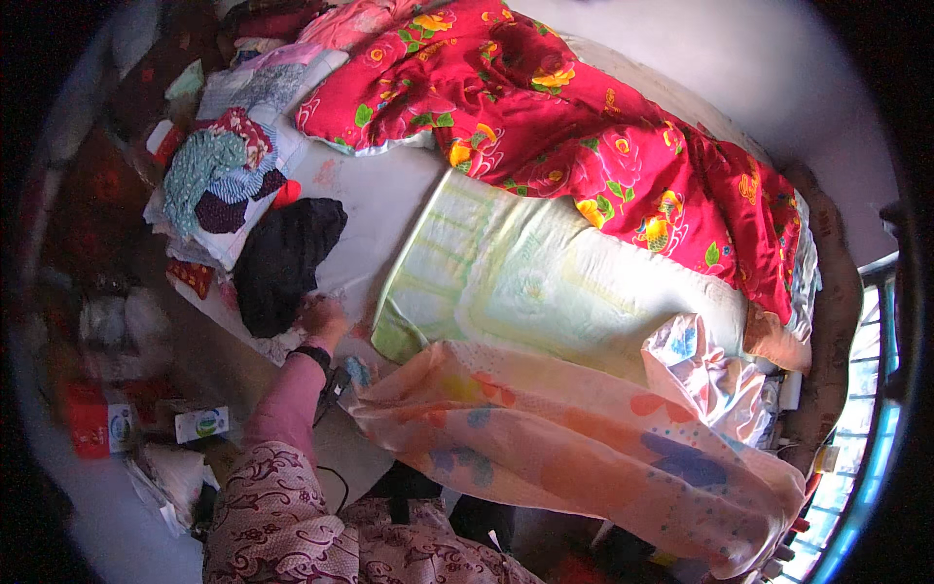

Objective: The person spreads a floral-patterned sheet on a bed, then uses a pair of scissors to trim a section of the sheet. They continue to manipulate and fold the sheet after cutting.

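Note:
My left hand reaches in from the lower left, in a pink sleeve under a patterned brown oversleeve, with a black band on the wrist. It is over the near edge of the bed sheet, beside a dark folded garment. Blur smears its fingers, so their grip does not show. Right of that hand lies a pale green patterned mat. Across the near side of the bed stretches a peach cloth with coloured blotches. My right hand is out of sight.
A red flowered quilt lies bunched along the bed's far side. Stacked clothes sit at the left end. Lower left are a red box and a white packet. A barred window stands at the right.

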A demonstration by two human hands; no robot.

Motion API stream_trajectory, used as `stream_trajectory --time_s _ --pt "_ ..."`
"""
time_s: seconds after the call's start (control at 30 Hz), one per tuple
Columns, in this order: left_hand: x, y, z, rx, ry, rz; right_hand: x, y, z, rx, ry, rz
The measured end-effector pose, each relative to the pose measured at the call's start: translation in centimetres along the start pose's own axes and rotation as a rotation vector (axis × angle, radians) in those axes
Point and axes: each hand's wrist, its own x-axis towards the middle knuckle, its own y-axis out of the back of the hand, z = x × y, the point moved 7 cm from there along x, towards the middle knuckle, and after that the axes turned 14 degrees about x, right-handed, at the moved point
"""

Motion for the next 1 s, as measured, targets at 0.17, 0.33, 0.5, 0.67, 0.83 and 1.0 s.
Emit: stream_trajectory --time_s 0.17,0.33,0.5,0.67,0.83,1.0 --pt "-1.3 8.1 16.5 -0.389 -0.671 0.511 1.0 -2.4 -0.1 -0.035 -0.012 -0.032" --pt "-2.6 11.1 28.5 -0.382 -1.093 0.661 1.9 -4.8 0.4 -0.08 -0.038 -0.058" --pt "8.3 8.8 23.4 -0.127 -0.571 0.555 1.4 -8.3 3.6 -0.106 -0.1 -0.114" --pt "9.9 4.8 9.4 -0.046 -0.238 0.494 0.3 -10.4 5.5 -0.049 -0.129 -0.15" --pt "-1.7 5.5 10.7 -0.487 -0.797 0.616 0.5 -9.2 3.7 -0.029 -0.093 -0.122" --pt "-9.5 -0.5 9.2 0.007 -1.025 0.515 2.5 -7.2 -0.2 -0.018 -0.01 -0.062"
